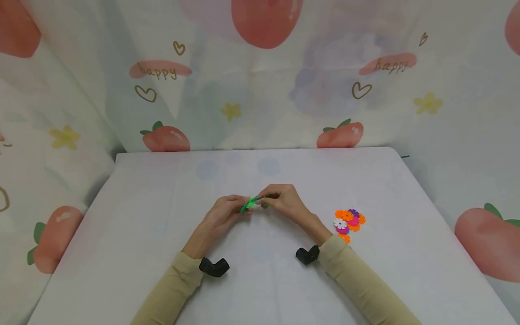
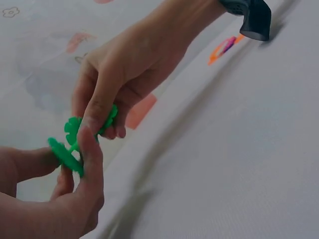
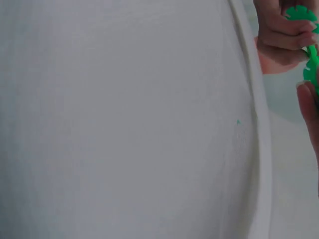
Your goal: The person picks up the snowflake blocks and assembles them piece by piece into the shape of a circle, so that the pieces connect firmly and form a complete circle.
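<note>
In the head view both hands meet over the middle of the table around green snowflake discs (image 1: 250,204) with notched rims. My left hand (image 1: 221,215) pinches one green disc (image 2: 65,155), seen nearly edge-on in the left wrist view. With thumb and fingers, my right hand (image 1: 287,201) grips a joined green piece, whose scalloped edges (image 2: 72,130) show on both sides of the fingers. The two parts meet at a slant between the hands. Fingertips hide much of the joint. The right wrist view catches the notched green disc (image 3: 300,14) at its edge.
A small pile of loose discs (image 1: 347,216), orange, pink, purple and white, lies by the right forearm on the white-covered table (image 1: 170,280). A patterned cloth (image 1: 260,99) hangs behind and at the sides. A black wrist camera (image 1: 214,267) juts from the left cuff.
</note>
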Available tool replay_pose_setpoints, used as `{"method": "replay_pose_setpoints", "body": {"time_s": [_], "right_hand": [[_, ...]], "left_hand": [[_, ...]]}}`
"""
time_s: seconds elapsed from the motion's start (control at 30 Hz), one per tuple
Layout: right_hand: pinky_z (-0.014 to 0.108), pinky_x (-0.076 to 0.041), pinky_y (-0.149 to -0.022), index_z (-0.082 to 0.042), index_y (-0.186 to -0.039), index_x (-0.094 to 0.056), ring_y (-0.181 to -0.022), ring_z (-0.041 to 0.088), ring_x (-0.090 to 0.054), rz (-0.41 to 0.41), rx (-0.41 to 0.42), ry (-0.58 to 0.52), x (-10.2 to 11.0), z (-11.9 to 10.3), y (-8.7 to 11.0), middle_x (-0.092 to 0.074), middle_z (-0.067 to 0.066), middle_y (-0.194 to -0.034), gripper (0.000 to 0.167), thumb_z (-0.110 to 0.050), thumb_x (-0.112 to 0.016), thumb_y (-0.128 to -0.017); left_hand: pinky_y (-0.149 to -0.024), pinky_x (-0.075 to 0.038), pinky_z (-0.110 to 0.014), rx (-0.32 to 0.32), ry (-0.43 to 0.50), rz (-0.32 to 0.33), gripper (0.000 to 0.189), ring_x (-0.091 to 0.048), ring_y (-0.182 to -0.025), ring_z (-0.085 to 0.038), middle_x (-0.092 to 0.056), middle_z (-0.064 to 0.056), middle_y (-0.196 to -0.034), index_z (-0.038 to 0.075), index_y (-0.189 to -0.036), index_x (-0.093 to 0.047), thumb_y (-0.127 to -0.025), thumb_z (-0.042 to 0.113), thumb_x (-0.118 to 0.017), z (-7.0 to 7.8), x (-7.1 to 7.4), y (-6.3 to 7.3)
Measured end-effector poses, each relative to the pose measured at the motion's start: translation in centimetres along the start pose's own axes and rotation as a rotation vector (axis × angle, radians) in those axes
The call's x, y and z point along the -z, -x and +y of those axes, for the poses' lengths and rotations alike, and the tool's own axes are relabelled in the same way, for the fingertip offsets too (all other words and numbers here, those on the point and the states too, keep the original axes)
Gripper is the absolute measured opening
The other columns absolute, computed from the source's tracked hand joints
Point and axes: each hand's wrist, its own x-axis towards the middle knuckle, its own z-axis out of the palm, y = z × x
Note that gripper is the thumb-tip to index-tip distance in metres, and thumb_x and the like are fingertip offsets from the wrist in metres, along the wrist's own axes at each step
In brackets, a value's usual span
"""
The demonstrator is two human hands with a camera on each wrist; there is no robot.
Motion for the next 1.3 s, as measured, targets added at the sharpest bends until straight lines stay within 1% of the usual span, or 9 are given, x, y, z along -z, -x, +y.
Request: {"method": "replay_pose_setpoints", "body": {"time_s": [0.07, 0.1, 0.2, 0.3, 0.57, 0.73, 0.93, 1.07, 1.3], "right_hand": [[0.027, -0.061, -0.076, -0.006, -0.102, -0.081, -0.085, 0.017, -0.074, -0.022, -0.012, 0.025, 0.3, 0.1, 0.1, -0.079, 0.004, -0.099, 0.017, -0.012, -0.083, -0.086], [0.03, -0.061, -0.083, -0.005, -0.106, -0.08, -0.092, 0.019, -0.074, -0.035, -0.016, 0.04, 0.5, 0.2, 0.1, -0.078, 0.004, -0.103, 0.02, -0.012, -0.082, -0.087], [0.039, -0.059, -0.097, -0.003, -0.117, -0.076, -0.11, 0.024, -0.072, -0.073, -0.031, 0.068, 1.0, 0.4, 0.3, -0.077, 0.007, -0.113, 0.028, -0.011, -0.079, -0.091], [0.041, -0.056, -0.102, -0.002, -0.124, -0.072, -0.115, 0.026, -0.071, -0.091, -0.08, 0.054, 1.3, 0.7, 0.6, -0.076, 0.009, -0.117, 0.032, -0.012, -0.076, -0.093], [0.021, -0.058, -0.086, -0.003, -0.133, -0.066, -0.099, 0.022, -0.077, -0.026, -0.265, -0.136, 1.9, 0.6, 1.0, -0.079, 0.01, -0.105, 0.043, -0.006, -0.077, -0.091], [0.032, -0.063, -0.08, 0.006, -0.123, -0.069, -0.091, 0.028, -0.078, -0.002, -0.316, -0.294, 1.9, 0.5, 1.0, -0.076, 0.021, -0.111, 0.031, -0.002, -0.074, -0.093], [0.021, -0.059, -0.083, 0.001, -0.12, -0.072, -0.092, 0.022, -0.078, -0.014, -0.274, -0.224, 2.0, 0.7, 1.0, -0.078, 0.015, -0.107, 0.026, -0.008, -0.072, -0.096], [0.028, -0.062, -0.081, 0.005, -0.127, -0.066, -0.087, 0.024, -0.078, -0.035, -0.261, -0.26, 1.9, 0.8, 0.9, -0.077, 0.018, -0.109, 0.031, -0.006, -0.069, -0.098], [0.042, -0.064, -0.078, 0.014, -0.122, -0.065, -0.074, 0.021, -0.078, 0.004, -0.312, -0.362, 1.6, 0.3, 0.7, -0.075, 0.024, -0.106, 0.03, -0.003, -0.069, -0.097]], "left_hand": [[-0.091, -0.058, -0.031, 0.026, 0.027, -0.056, 0.01, -0.07, -0.092, -0.018, -0.065, -0.012, -0.108, -0.006, -0.109, -0.062, -0.103, 0.002, -0.057, 0.0, 0.1, -0.3], [-0.092, -0.059, -0.034, 0.102, 0.141, -0.028, 0.012, -0.071, -0.091, -0.02, -0.063, -0.013, -0.108, -0.007, -0.112, -0.059, -0.104, 0.002, -0.056, 0.0, 0.0, -0.6], [-0.096, -0.059, -0.037, 0.139, 0.164, -0.041, 0.016, -0.072, -0.093, -0.021, -0.062, -0.015, -0.109, -0.011, -0.117, -0.053, -0.104, -0.001, -0.053, -0.1, -0.1, -1.0], [-0.098, -0.058, -0.039, 0.135, 0.158, -0.035, 0.027, -0.072, -0.095, -0.021, -0.064, -0.016, -0.11, -0.017, -0.127, -0.051, -0.104, -0.003, -0.051, -0.2, -0.1, -1.1], [-0.098, -0.058, -0.037, 0.117, 0.158, -0.031, 0.038, -0.073, -0.094, -0.019, -0.068, -0.016, -0.115, -0.019, -0.138, -0.048, -0.105, 0.0, -0.051, -0.3, -0.1, -1.1], [-0.095, -0.059, -0.036, 0.134, 0.179, 0.018, 0.037, -0.073, -0.089, -0.019, -0.067, -0.018, -0.118, -0.018, -0.136, -0.051, -0.105, 0.001, -0.053, -0.2, -0.2, -0.9], [-0.094, -0.06, -0.035, 0.124, 0.171, 0.036, 0.038, -0.074, -0.089, -0.018, -0.066, -0.02, -0.122, -0.019, -0.136, -0.052, -0.104, 0.001, -0.054, -0.3, -0.2, -0.8], [-0.092, -0.06, -0.033, 0.112, 0.168, 0.04, 0.039, -0.074, -0.089, -0.017, -0.065, -0.02, -0.121, -0.019, -0.137, -0.052, -0.104, 0.001, -0.054, -0.4, -0.1, -0.9], [-0.09, -0.061, -0.033, 0.104, 0.166, 0.039, 0.037, -0.073, -0.087, -0.018, -0.067, -0.015, -0.111, -0.02, -0.134, -0.053, -0.104, 0.001, -0.054, -0.6, -0.2, -1.0]]}}
